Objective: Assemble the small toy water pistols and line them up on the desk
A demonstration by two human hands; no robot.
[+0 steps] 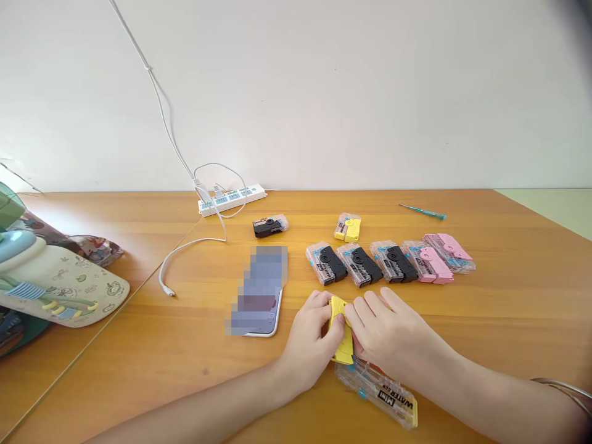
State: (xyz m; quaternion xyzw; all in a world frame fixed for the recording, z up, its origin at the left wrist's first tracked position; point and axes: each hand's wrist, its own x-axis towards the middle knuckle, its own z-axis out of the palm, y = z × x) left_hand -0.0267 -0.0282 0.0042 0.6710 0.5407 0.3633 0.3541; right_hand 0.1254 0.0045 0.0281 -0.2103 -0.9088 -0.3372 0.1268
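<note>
My left hand (308, 342) and my right hand (386, 327) both grip a yellow plastic mini water gun (343, 345), which stands upright between them and is partly hidden by my fingers. Just below my hands lies an opened clear plastic package (377, 391) labelled "Mini Water Gun", touching the heel of my right hand. Farther ahead is a row of sealed packages: several with black water guns (361, 265), two with pink ones (437, 262). One packaged yellow gun (348, 227) lies behind that row.
A smartphone (259, 324) with a blurred screen lies left of my hands. A packaged black gun (271, 226), white power strip (231, 200) with cables, and a small screwdriver (423, 212) sit towards the wooden table's back. A patterned bag (55, 290) lies at far left.
</note>
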